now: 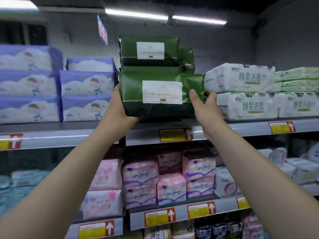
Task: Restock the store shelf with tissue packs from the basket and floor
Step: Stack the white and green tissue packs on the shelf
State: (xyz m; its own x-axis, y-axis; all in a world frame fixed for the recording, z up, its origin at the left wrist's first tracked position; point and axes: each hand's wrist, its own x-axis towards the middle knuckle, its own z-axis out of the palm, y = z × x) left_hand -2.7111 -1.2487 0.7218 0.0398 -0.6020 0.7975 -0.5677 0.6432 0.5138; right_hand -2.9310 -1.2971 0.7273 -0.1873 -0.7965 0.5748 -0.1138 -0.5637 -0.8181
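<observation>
I hold a dark green tissue pack [160, 94] with a white label at the front of the top shelf [69, 135]. My left hand [119, 107] grips its left end and lower corner. My right hand [205, 107] grips its right end, thumb across the front. Behind and above it stand more green packs [150, 50], stacked upright on the same shelf. The basket and the floor are out of view.
Purple tissue packs [86, 88] fill the shelf to the left, white packs [241, 78] to the right. Pink packs [141, 173] sit on the shelf below. A blue hanging sign [102, 30] is above left. Price tags line the shelf edges.
</observation>
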